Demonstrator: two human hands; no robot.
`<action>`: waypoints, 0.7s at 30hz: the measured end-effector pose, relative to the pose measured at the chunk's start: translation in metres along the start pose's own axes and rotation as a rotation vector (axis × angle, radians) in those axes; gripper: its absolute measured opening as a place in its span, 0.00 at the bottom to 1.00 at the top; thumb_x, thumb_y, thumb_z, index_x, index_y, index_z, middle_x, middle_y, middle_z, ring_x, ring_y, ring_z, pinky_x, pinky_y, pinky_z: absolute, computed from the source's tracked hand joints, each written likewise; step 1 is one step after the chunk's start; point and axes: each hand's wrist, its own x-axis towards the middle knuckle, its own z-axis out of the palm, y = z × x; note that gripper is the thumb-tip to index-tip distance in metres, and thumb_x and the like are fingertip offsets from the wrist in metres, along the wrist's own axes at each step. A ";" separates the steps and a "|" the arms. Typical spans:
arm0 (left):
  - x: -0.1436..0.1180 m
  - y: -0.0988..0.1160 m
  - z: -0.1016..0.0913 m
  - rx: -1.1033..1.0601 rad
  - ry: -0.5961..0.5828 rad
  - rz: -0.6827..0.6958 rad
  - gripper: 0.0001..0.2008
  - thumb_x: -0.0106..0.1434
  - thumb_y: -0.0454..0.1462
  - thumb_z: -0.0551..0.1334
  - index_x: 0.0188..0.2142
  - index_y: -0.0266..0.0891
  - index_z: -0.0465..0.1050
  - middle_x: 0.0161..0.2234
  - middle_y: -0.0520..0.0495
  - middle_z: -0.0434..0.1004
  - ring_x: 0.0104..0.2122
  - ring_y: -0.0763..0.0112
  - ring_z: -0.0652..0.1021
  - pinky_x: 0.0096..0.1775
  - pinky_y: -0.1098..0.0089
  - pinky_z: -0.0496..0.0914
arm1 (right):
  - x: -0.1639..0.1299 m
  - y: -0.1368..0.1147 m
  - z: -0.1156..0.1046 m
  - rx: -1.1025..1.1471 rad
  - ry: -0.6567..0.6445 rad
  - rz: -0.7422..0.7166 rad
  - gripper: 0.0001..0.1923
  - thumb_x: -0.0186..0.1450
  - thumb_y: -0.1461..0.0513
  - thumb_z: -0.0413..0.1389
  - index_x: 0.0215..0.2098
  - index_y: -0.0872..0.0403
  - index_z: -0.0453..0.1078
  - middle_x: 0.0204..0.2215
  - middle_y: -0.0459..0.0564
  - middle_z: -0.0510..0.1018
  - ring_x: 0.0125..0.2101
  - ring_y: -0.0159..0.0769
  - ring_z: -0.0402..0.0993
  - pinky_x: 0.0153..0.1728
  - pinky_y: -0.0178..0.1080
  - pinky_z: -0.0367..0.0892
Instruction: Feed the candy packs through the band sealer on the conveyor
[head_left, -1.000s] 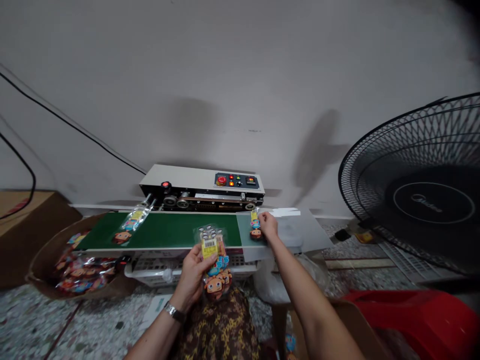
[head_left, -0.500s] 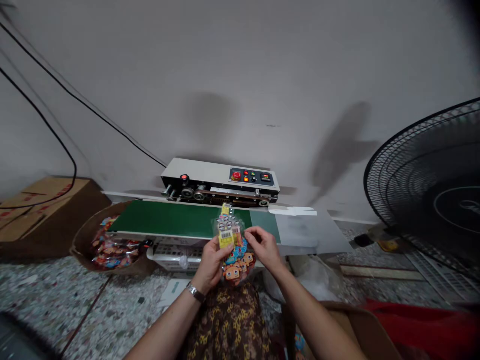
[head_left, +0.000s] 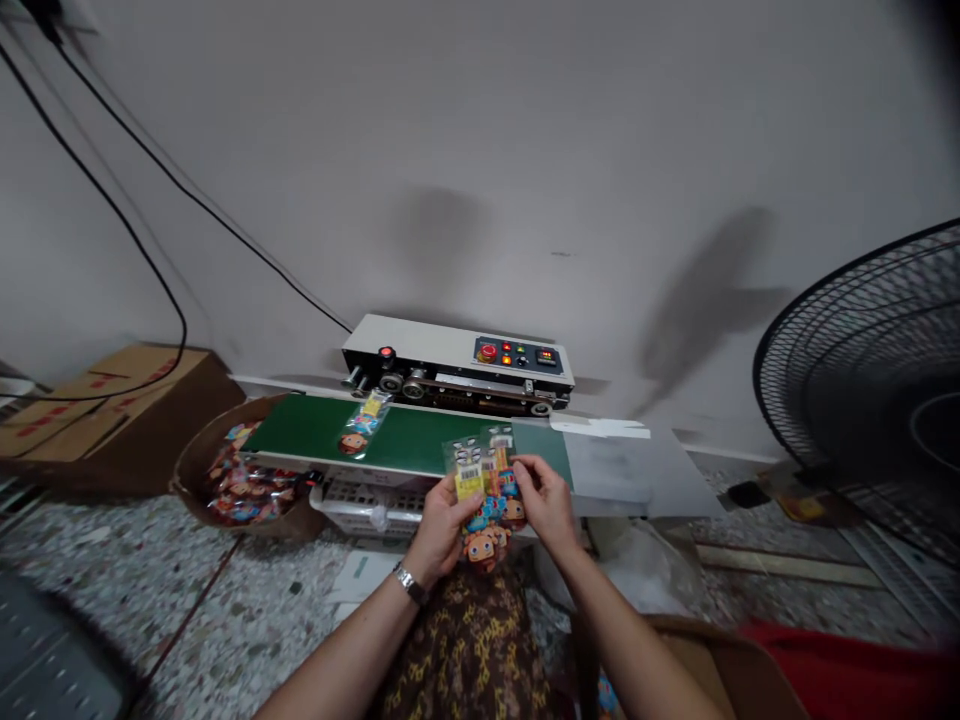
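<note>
Bunch of cartoon-figure packets held at near edge of green conveyor belt

The bunch is fanned out in clear sleeves. The left hand grasps it, thumb over a yellow barcode label. The right hand pinches one packet at the bunch's right side. A single packet lies on the belt to the left, its far end near the band sealer. Farther left, an open brown carton holds more packets. A black fan stands at right.
</note>
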 end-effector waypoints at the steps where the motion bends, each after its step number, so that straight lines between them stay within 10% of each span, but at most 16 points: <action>1: 0.000 0.000 -0.001 0.005 0.007 -0.005 0.19 0.48 0.33 0.67 0.41 0.36 0.71 0.41 0.41 0.77 0.37 0.64 0.77 0.42 0.65 0.69 | 0.003 0.005 -0.002 0.030 0.046 0.013 0.14 0.61 0.54 0.50 0.37 0.55 0.70 0.31 0.49 0.76 0.32 0.36 0.71 0.33 0.35 0.65; 12: 0.003 0.004 -0.015 0.060 0.070 -0.042 0.20 0.48 0.33 0.68 0.42 0.35 0.70 0.37 0.42 0.78 0.31 0.67 0.78 0.36 0.68 0.71 | 0.072 0.096 -0.077 -0.329 0.329 0.328 0.20 0.58 0.51 0.46 0.34 0.57 0.71 0.24 0.49 0.77 0.25 0.36 0.71 0.25 0.33 0.63; 21: 0.007 0.002 -0.008 0.041 0.073 -0.034 0.21 0.45 0.33 0.69 0.41 0.35 0.70 0.36 0.43 0.79 0.30 0.66 0.78 0.36 0.67 0.72 | 0.105 0.083 -0.048 -0.454 0.192 0.286 0.10 0.55 0.61 0.54 0.34 0.54 0.72 0.26 0.49 0.76 0.31 0.37 0.71 0.34 0.35 0.62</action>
